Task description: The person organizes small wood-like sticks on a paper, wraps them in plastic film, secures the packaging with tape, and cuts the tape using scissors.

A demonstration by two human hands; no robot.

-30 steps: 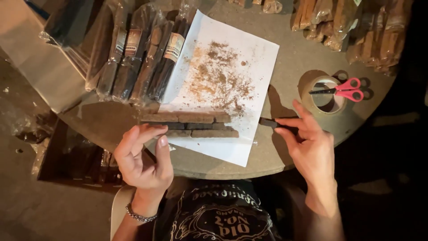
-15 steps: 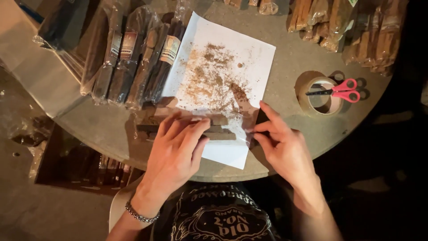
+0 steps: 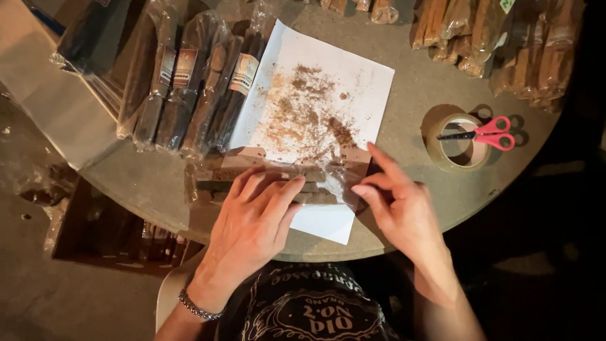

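Your left hand (image 3: 255,218) lies flat, fingers spread, pressing down on a clear plastic sleeve (image 3: 278,183) that holds a few dark brown sticks (image 3: 309,172) lying side by side across the near edge of the white paper sheet (image 3: 328,82). The hand is not clenched; its fingertips rest on top of the sleeve. Your right hand (image 3: 401,208) hovers just beside the sleeve's right end with loose, half-curled fingers, the forefinger raised; you cannot tell from this view whether it touches the plastic, and it grips nothing. The sleeve sits on the round grey table (image 3: 416,113), close to your body, half on the paper. Brown crumbs (image 3: 303,113) are scattered over the middle of the sheet. To the left lie several wrapped bundles of dark sticks (image 3: 189,88) with labels. Well apart on the right, red-handled scissors (image 3: 489,134) rest across a roll of tape (image 3: 457,142). More wrapped brown bundles (image 3: 505,44) lie at the far right edge
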